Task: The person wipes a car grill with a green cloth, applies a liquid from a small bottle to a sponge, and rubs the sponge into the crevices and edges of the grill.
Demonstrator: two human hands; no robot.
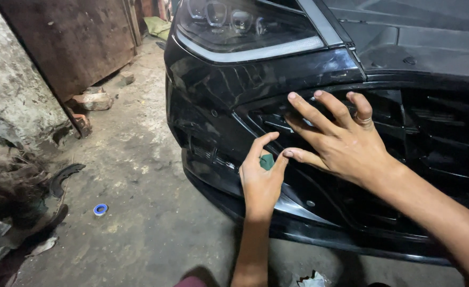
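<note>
Head view: bumper (213,101) of a black car fills the right of the picture, glossy and streaked with fine scratches and dull patches; a headlight (245,26) sits above it and a dark slatted grille (436,138) runs off to the right
Left hand (262,178): raised against the bumper's lower edge beside the grille opening; thumb and fingers pinched together on a small green pad (267,161), which is pressed to the black panel; only a corner of the pad shows between the fingers
Right hand (340,141): fingers spread apart and laid flat over the grille slats just above and right of the left hand; it clamps on nothing, it rests and braces; a ring shows on one finger
Where the pad is: at the seam where the bumper face meets the grille surround, touching the paint
Done, as I judge it: the panel left of the hands looks hazy and rubbed in places, which suggests some of the surface has been worked over; I cannot tell how much
Left, as I judge it: scratches and streaks are plain under the headlight and along the lower lip (298,207), so most of the face looks unfinished
Floor (138,212): rough concrete, dusty; a small blue ring-shaped roll (100,209) lies well apart to the left; broken bricks (91,101) and scrap lie by a rusty metal sheet (69,37)
</note>
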